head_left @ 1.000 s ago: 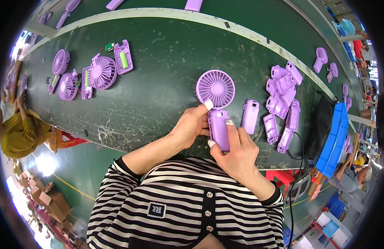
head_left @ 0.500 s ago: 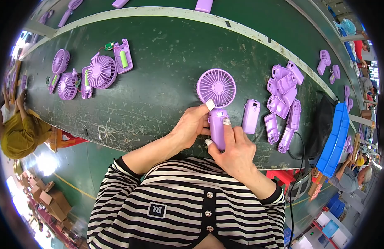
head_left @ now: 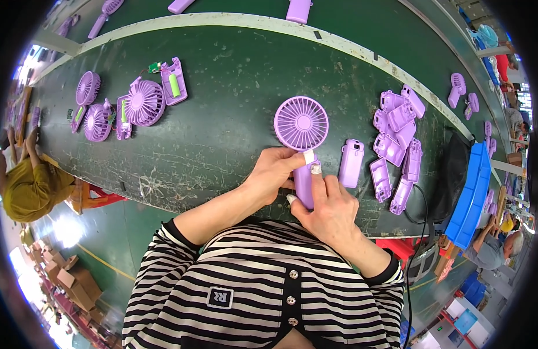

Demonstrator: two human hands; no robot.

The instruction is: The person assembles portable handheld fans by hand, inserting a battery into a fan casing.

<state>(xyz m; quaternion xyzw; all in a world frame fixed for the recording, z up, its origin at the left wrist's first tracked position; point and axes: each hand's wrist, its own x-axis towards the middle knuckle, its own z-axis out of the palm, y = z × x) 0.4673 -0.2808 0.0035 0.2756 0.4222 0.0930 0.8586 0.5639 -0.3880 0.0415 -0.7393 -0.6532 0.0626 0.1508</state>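
Between my hands, a purple handheld fan (head_left: 302,123) points away from me, its round grille over the green workbench (head_left: 228,87). My left hand (head_left: 276,173) grips the top of its handle, the white-wrapped thumb lying across the front just below the grille. White-tipped fingers of my right hand (head_left: 330,206) press on the lower handle from the right, and the thumb sits at its lower left side. Just right of the fan lies a loose purple handle cover (head_left: 351,163). My fingers hide part of the handle.
Several purple handle shells (head_left: 397,125) are heaped on the right, beside a black bag (head_left: 449,174) and a blue bin (head_left: 467,195). Unfinished fans (head_left: 145,102) with green batteries lie at left. A raised pale strip (head_left: 234,18) borders the belt carrying other fan parts. A co-worker (head_left: 33,189) sits far left.
My left thumb has slid right and down from the grille's lower edge onto the handle top. Parts on the belt beyond the strip have shifted right.
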